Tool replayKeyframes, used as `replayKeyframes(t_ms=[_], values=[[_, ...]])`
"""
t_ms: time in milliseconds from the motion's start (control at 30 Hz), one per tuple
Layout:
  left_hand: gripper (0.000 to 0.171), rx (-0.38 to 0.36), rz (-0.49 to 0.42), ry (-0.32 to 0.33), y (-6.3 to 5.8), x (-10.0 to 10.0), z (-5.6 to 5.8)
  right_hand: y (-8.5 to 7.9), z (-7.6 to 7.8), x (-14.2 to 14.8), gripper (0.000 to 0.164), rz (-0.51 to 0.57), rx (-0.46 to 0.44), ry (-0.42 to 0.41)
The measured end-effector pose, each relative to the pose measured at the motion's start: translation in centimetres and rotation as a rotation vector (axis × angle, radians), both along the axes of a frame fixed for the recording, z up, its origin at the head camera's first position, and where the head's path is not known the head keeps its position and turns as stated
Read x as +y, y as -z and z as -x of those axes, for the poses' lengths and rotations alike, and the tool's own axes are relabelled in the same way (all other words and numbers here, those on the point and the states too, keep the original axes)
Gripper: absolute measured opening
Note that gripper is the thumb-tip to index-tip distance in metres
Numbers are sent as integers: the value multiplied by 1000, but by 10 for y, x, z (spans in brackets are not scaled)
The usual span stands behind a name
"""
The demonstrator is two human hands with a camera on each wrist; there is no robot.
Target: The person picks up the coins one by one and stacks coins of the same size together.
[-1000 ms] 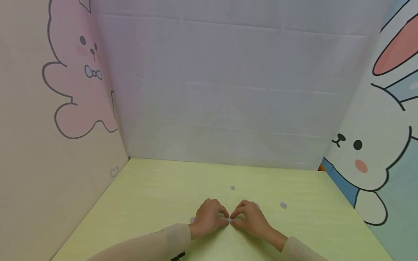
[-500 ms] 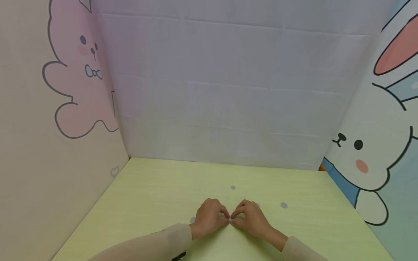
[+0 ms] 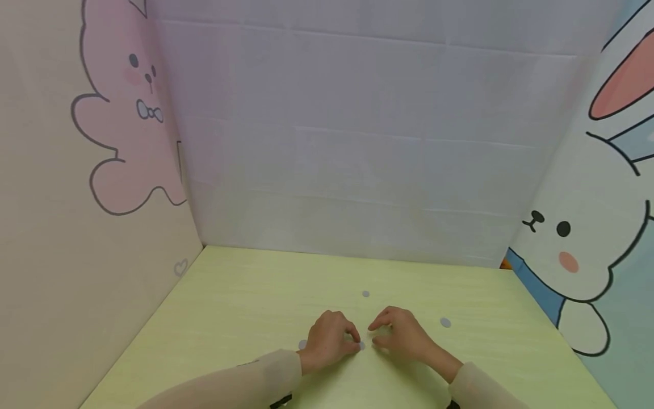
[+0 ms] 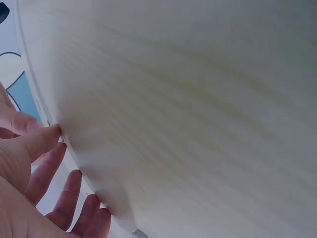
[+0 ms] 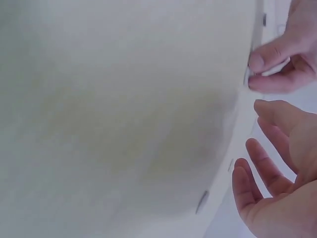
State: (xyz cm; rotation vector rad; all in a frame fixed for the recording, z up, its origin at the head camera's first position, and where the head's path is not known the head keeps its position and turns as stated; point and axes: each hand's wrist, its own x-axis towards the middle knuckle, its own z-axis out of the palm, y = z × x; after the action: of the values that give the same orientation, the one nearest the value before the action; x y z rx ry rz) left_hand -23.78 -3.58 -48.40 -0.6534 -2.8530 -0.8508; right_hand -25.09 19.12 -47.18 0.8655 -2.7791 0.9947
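In the head view a small flat grey disc lies on the pale yellow tabletop, at the tips of my left hand's thumb and forefinger. My left hand pinches that disc by its left edge; the right wrist view also shows these fingertips at the thin disc. My right hand hovers just to the right, apart from the disc, its thumb and forefinger spread with nothing between them. In the right wrist view the relaxed fingers of the right hand hold nothing.
More grey discs lie about: one by the left wrist, a far disc and a right-hand disc. The yellow tabletop meets a pale back curtain and side panels with printed cartoon animals.
My right hand has let go of the disc and drawn back to the right, its fingers parting. It now covers a disc seen behind it before. The left hand stays in place.
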Motion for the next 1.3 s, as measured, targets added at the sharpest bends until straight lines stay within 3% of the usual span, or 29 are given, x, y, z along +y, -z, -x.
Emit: replayKeyframes(t_ms=[267,433,567,767,1033,1300], values=[[11,12,-7,6,3,0,0,-4,28,13,15,-17,76,103],[10,16,-1,9,5,-1,1,2,47,13,19,17,26,189],[10,21,5,23,4,0,1,6,60,10,27,31,-19,191],[9,9,10,32,1,0,1,13,75,5,34,-1,-7,178],[8,-5,-5,44,-2,-2,-2,16,86,-2,34,11,-64,217],[9,14,-15,34,6,-4,2,18,90,-5,30,10,-92,234]])
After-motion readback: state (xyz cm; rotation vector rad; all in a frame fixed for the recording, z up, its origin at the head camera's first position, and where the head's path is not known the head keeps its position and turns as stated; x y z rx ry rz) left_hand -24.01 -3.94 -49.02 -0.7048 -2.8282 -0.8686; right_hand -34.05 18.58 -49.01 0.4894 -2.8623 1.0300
